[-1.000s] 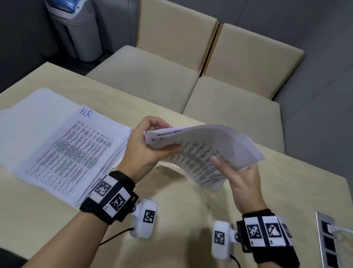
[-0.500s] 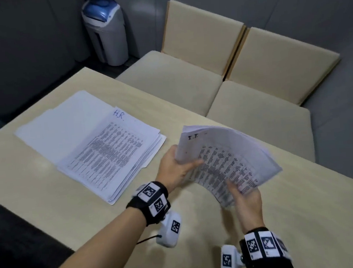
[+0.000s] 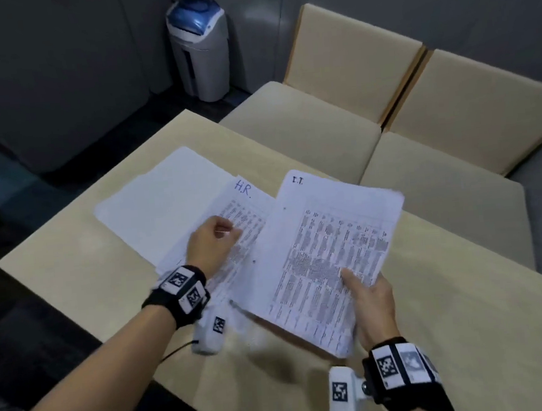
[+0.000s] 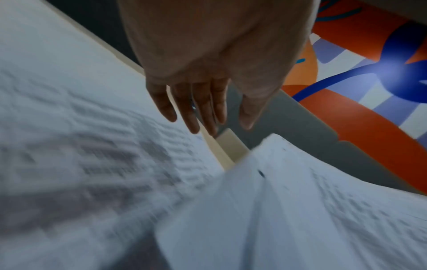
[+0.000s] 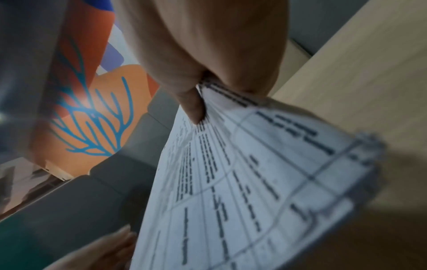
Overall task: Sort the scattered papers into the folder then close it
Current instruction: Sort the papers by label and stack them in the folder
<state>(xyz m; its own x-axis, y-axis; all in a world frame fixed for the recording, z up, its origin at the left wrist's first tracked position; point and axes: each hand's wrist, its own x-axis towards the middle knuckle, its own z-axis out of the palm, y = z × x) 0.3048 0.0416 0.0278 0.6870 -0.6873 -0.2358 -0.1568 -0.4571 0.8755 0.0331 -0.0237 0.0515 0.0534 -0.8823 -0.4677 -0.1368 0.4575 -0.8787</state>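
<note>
A white folder (image 3: 160, 195) lies open on the table, with a printed stack marked H.R. (image 3: 250, 213) on its right half. My left hand (image 3: 229, 232) hovers over that stack, holding nothing. In the left wrist view its fingers (image 4: 196, 113) are straight above the H.R. stack (image 4: 80, 146). My right hand (image 3: 365, 292) pinches the near right corner of a second stack marked I.T. (image 3: 328, 243), thumb on top. That stack is held tilted above the table, its left edge overlapping the H.R. sheets. The right wrist view shows the thumb (image 5: 191, 106) pressed on the I.T. stack (image 5: 254, 182).
The beige table (image 3: 476, 325) ends close on the left and front, with dark floor beyond. Two cushioned chairs (image 3: 309, 130) (image 3: 451, 189) stand along its far side. A grey bin with a blue lid (image 3: 200, 51) stands against the back wall.
My left hand has let go of the I.T. stack and moved left over the H.R. stack. My right hand alone has carried the I.T. stack left, flatter, toward the folder.
</note>
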